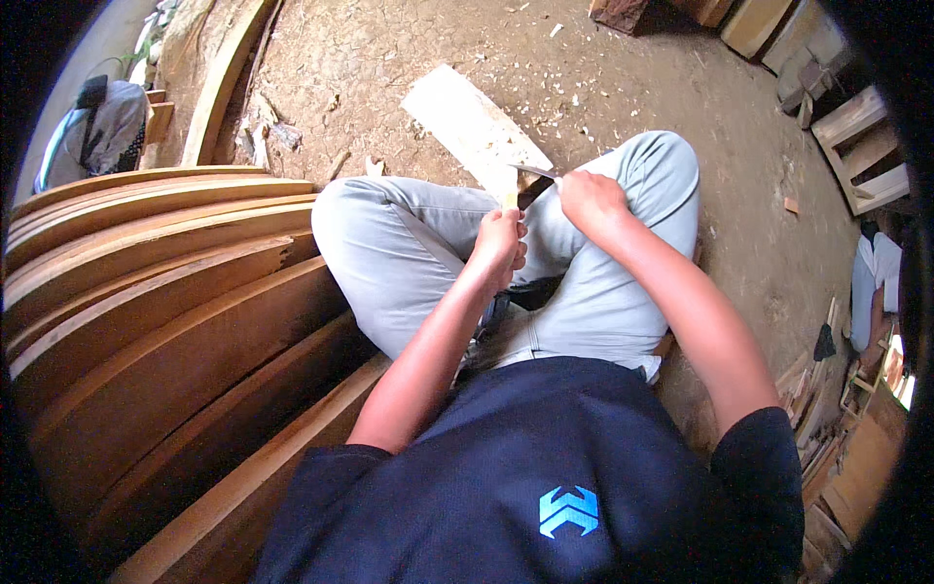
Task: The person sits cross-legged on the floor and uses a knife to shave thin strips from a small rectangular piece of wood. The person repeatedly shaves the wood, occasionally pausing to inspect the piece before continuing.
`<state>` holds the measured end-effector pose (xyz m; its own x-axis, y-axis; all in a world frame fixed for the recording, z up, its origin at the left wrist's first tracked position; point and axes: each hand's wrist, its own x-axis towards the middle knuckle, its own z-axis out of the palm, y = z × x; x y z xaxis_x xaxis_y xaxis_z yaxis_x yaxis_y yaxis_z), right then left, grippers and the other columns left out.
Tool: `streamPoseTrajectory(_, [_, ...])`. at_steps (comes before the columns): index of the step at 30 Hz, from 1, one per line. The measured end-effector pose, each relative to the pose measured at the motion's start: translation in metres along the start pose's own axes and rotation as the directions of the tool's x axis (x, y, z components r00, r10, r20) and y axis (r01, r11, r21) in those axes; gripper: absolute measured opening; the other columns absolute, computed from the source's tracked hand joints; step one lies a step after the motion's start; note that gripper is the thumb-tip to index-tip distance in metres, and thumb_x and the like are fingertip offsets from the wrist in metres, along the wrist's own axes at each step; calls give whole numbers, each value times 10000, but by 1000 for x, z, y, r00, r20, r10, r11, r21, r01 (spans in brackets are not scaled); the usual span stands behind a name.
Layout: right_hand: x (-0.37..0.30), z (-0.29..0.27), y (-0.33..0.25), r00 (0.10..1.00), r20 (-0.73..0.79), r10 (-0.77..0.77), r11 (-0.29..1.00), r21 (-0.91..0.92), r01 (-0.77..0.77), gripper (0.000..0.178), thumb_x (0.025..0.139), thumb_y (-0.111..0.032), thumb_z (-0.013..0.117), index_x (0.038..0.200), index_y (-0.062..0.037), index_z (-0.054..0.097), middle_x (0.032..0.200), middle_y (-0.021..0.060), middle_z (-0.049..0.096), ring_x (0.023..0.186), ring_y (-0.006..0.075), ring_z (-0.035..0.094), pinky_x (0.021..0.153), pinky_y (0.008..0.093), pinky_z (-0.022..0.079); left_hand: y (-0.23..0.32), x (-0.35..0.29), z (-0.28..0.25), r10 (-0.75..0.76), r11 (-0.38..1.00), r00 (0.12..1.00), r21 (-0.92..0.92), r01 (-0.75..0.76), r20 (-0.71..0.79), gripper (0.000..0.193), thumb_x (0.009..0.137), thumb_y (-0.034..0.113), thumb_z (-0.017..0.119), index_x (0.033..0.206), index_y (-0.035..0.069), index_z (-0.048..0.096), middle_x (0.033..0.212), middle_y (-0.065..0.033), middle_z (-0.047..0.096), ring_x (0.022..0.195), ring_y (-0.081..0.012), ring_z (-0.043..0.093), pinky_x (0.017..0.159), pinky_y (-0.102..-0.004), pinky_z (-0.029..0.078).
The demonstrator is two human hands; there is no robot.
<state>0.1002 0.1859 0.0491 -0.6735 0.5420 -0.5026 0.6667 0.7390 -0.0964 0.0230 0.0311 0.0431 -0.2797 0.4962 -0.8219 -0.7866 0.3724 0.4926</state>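
Note:
Between my knees, my left hand (500, 243) is closed around a small light wooden piece (511, 198), whose top end sticks up out of the fist. My right hand (590, 202) grips a knife, its handle hidden in the fingers. The thin knife blade (534, 171) points left and lies close to the top of the wooden piece; whether it touches I cannot tell. Just beyond both hands a pale flat board (467, 119) lies slanted on the ground, with small shavings on its near part.
Long curved-looking planks (165, 292) are stacked along my left side. Wood chips (574, 83) are scattered over the dirt floor (360, 58). Timber blocks (759, 24) and a wooden frame (861, 146) stand at the far right. Scrap wood (822, 419) lies at the right edge.

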Motion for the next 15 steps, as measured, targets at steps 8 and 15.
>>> streamPoseTrajectory(8, [-47,-21,-9,996,-44,-77,996,-56,75,291,917,-227,475,854,-30,679,847,192,689,791,312,694,681,418,554,-4,1,6,21,999,999,30,-20,-31,181,946,244,433,998,72,452,714,-6,418,418,-75,310,349,-257,198])
streamPoseTrajectory(15, [-40,-9,-28,999,-49,-22,986,-169,13,181,879,-120,523,855,-62,692,866,127,712,817,241,710,661,351,574,-8,0,11,51,994,997,101,-45,-66,215,931,245,441,1042,61,448,740,-10,419,429,-80,326,355,-257,223])
